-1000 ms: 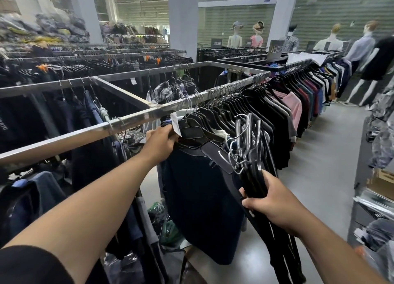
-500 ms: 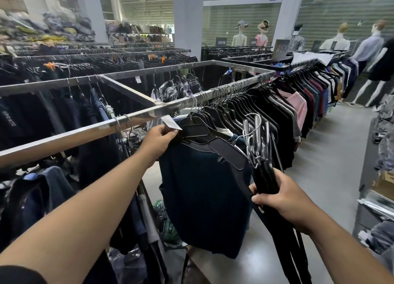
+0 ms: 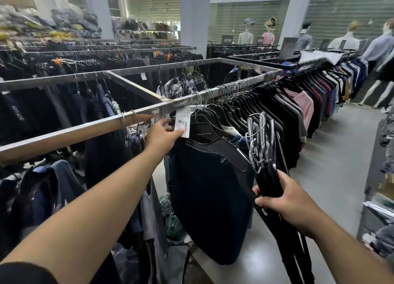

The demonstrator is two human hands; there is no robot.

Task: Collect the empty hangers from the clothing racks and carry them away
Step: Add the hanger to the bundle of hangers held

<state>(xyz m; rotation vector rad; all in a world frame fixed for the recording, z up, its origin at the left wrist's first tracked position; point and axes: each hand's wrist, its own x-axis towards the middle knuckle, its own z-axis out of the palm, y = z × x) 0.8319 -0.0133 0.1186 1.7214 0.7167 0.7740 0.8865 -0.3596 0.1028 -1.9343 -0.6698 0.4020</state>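
Hangers (image 3: pixel 266 172) already gathered sit bunched in the right hand (image 3: pixel 283 200), low and right of centre, its grip closed round their black arms, metal hooks pointing up. The left hand (image 3: pixel 164 134), at mid-frame under the steel rail (image 3: pixel 85 132), pinches a white tag (image 3: pixel 183 123) between thumb and fingers. Just right of that hand, hangers crowd the rail, which runs toward the upper right. The left hand is much the nearer; any bare hanger lies to its right.
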